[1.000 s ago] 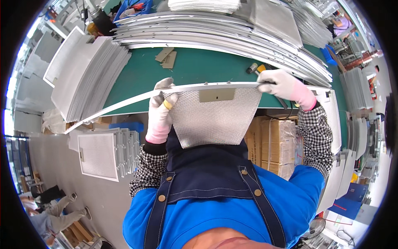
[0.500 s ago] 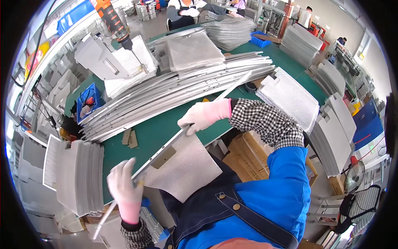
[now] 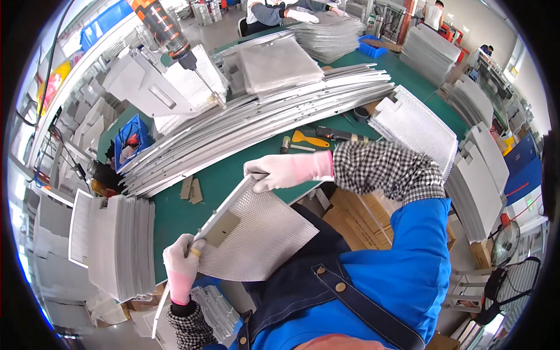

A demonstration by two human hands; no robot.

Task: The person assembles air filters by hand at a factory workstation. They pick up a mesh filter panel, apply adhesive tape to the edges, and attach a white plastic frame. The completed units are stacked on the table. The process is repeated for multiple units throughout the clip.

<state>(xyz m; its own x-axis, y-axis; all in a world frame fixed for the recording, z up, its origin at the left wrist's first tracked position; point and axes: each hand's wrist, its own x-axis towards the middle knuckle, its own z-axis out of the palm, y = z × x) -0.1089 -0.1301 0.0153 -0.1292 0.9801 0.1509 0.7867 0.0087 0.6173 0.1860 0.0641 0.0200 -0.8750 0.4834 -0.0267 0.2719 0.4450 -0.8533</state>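
Between the person's two gloved hands, just over the near edge of the green worktop [image 3: 169, 230], hangs a silvery metal-mesh panel [image 3: 262, 239], tilted, its lower side close to the dark apron [image 3: 332, 256]. Along its upper edge runs a long white metal strip [image 3: 228, 201], with a flat beige rectangular plate [image 3: 223, 229] set just beneath. The hands are well apart, both clamped on this edge: the left hand [image 3: 183, 259] grips near the lower corner, where the strip extends past it, and the right hand [image 3: 270, 173] pinches the upper end. Beyond the panel lie small tan rectangular pieces [image 3: 191, 189], a small hammer [image 3: 286, 145] and a yellow-handled tool [image 3: 310, 139]. A stack of pale flat panels [image 3: 119, 251] stands at left; long silvery metal strips [image 3: 262, 116] lie heaped across the far side, with an orange-and-black power drill [image 3: 162, 30] above them. Under the worktop, a brown cardboard box [image 3: 359, 216] bears faint marks, too small to tell.
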